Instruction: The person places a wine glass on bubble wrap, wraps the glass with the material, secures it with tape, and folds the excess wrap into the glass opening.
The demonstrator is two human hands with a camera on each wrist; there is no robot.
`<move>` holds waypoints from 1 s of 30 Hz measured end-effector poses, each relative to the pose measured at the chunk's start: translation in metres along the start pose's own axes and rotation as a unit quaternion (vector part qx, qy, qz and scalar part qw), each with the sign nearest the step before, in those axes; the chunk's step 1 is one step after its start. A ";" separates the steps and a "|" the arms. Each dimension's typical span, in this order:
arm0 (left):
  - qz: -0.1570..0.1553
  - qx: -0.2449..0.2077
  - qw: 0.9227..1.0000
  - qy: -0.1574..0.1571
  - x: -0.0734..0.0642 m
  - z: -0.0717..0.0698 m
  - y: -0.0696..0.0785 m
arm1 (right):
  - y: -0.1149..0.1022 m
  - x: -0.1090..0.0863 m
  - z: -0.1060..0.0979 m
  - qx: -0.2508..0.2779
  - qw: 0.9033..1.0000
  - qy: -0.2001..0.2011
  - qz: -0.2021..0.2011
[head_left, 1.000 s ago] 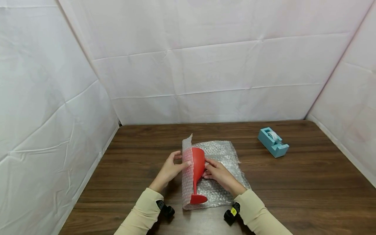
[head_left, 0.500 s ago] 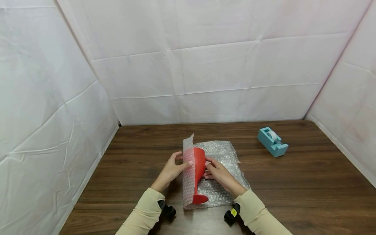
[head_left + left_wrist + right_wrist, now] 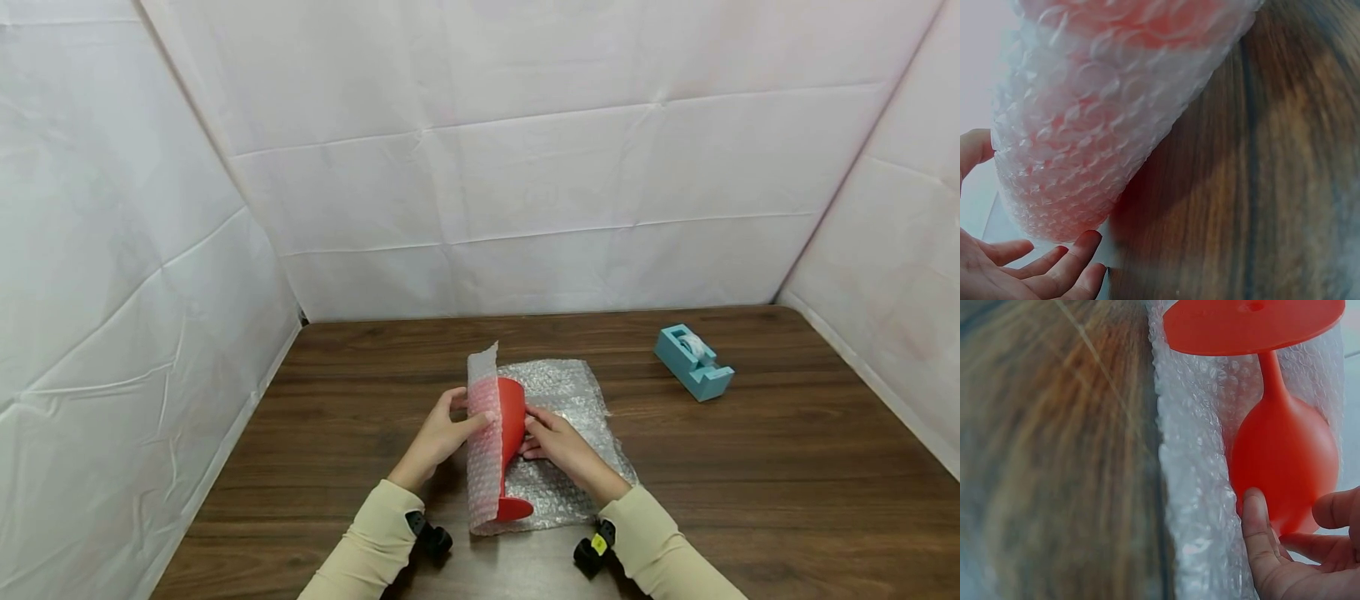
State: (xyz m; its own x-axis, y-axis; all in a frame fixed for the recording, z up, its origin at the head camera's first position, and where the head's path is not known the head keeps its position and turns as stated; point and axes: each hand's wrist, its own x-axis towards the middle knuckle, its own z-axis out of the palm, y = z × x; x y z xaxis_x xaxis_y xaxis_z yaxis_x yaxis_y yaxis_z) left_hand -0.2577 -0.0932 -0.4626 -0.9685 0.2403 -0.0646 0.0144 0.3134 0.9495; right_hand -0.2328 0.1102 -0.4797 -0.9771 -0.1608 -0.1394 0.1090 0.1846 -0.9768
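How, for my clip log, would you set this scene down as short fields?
Goblet: red, lying on its side, foot toward the person
Bubble wrap: under the goblet, left part folded up partly over it
Left hand: holds the folded-up part
Right hand: holds the goblet's bowl
Tape dispenser: light blue, apart, toward the back right
Table: dark wood grain

Soft light; tabletop (image 3: pixel 1054 475) blurred in wrist views.

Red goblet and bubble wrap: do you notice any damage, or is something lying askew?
I see no damage on the visible part of the red goblet. One small oddity: the far left corner of the bubble wrap looks ragged rather than cleanly cut.
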 end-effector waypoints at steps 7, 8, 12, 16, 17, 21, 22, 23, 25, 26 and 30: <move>-0.004 0.002 1.000 -0.006 0.000 0.001 0.001 | -0.001 -0.002 -0.002 0.000 1.000 0.004 -0.002; -0.004 0.003 1.000 -0.006 0.000 0.002 0.001 | -0.002 -0.003 -0.002 0.001 1.000 0.002 -0.003; -0.004 0.003 1.000 -0.007 0.000 0.003 0.002 | -0.003 -0.006 -0.001 -0.004 1.000 0.006 0.002; -0.007 0.007 1.000 -0.007 0.001 0.005 0.003 | -0.003 -0.006 -0.001 -0.007 1.000 0.015 0.013; -0.008 0.007 1.000 -0.006 0.001 0.005 0.003 | -0.003 -0.006 -0.001 -0.006 1.000 0.016 0.013; -0.011 0.001 1.000 -0.005 0.000 0.007 0.002 | -0.001 -0.006 -0.001 0.008 1.000 0.020 0.014; -0.011 0.000 1.000 -0.005 0.000 0.007 0.002 | -0.001 -0.006 -0.001 0.010 1.000 0.020 0.014; -0.010 -0.001 1.000 -0.005 0.000 0.007 0.002 | -0.001 -0.006 -0.002 0.013 1.000 0.020 0.013; -0.008 -0.001 1.000 -0.004 0.000 0.008 0.002 | 0.000 -0.006 -0.002 0.018 1.000 0.020 0.014; -0.006 -0.001 1.000 -0.003 0.001 0.008 0.002 | 0.000 -0.006 -0.003 0.019 1.000 0.019 0.014; -0.004 0.004 1.000 -0.001 0.001 0.009 0.002 | 0.001 -0.007 -0.004 0.018 1.000 0.013 0.013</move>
State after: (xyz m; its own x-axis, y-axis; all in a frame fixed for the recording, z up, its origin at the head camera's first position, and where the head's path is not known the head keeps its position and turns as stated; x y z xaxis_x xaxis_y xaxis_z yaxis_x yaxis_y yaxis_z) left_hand -0.2567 -0.0843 -0.4640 -0.9683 0.2394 -0.0719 0.0094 0.3220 0.9467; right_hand -0.2268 0.1153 -0.4789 -0.9782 -0.1316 -0.1607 0.1399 0.1542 -0.9781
